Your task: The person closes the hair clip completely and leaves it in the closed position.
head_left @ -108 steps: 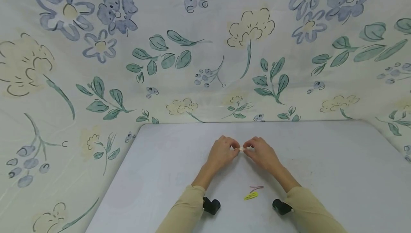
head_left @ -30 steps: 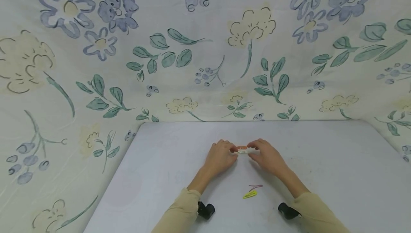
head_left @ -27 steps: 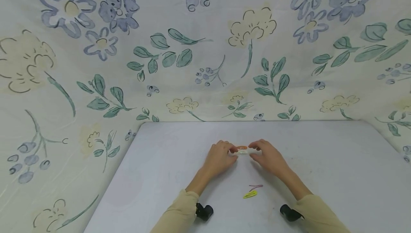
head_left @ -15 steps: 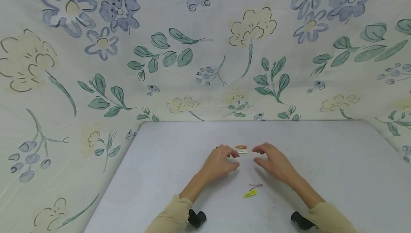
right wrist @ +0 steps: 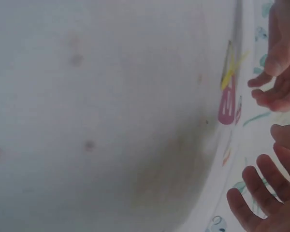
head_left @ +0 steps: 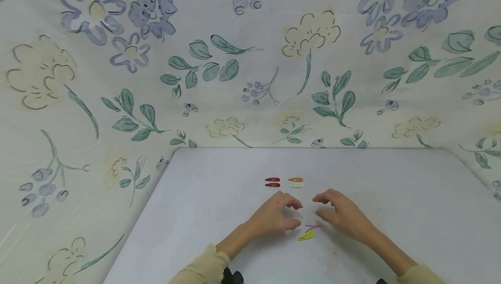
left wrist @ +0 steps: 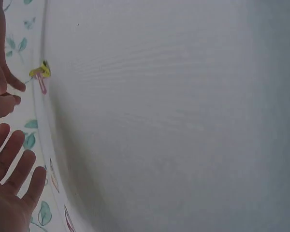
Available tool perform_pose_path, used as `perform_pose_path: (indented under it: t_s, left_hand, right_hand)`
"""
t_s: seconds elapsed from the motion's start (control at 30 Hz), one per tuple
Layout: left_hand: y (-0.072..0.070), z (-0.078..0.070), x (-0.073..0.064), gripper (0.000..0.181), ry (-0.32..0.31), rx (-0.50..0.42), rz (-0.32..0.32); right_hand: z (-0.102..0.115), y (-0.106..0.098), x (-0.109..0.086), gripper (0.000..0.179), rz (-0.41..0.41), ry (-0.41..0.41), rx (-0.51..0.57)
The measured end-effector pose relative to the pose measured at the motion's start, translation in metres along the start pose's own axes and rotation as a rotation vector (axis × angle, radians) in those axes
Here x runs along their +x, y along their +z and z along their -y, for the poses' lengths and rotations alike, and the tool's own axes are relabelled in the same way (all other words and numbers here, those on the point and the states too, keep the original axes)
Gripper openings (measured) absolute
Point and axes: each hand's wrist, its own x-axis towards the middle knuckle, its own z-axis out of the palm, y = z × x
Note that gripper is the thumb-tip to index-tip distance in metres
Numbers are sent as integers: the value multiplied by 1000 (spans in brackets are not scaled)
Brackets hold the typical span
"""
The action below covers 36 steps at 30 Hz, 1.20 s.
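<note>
**Two loose clips lie on the person's side of two empty hands**

The pink clip (right wrist: 226,116) lies on the tabletop between the two thumbs, a little toward the person. Its prongs look sprung apart, making a narrow V that points toward the person's right. The yellow clip (head_left: 306,236) is just beside it, nearer the person, its long axis running mostly left to right, with the right end tipped away from the body. From where I stand, I can't tell whether the two touch.

The left hand (head_left: 274,216) looks the nearer one, its thumb tip seeming just beside the pink clip's left end, with the yellow clip toward the body from there. The right hand (head_left: 344,216) sits a bit farther off. Both have fingers loosely bent, thumbs apart, nothing held. My judgement is that a grasp would turn on coming back toward the body and taking the clips by their ends, since they lie crosswise between the hands.

Farther out, beyond the fingers, two red clips (head_left: 272,179) lie parallel, and to their right an orange clip (head_left: 295,179) lies just behind a white clip (head_left: 296,185).
</note>
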Motion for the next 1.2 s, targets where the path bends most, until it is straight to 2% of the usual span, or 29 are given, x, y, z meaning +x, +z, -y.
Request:
perform_pose_path:
  t_s: [0.23,0.33,0.6,0.73,0.97,1.2]
  left_hand:
    - [8,-9,-3,35,4,53,34]
    - [12,-8,-1,35,3,83,40]
    - [19,-8,5,34,6,108,57]
    - [22,-8,7,31,35,137,67]
    - [29,-5,7,25,90,258,47]
    - [30,-7,6,18,93,294,32]
  right_hand:
    - [-4,3,-15,27,20,-89,-11]
    - [-7,7,-18,26,39,-101,3]
    - [-8,15,-20,24,80,21,-21]
    - [-11,18,-22,22,29,-43,-69]
    - [-12,23,-23,18,-69,-183,-136]
    - [-12,27,-22,21,-84,-188,-140]
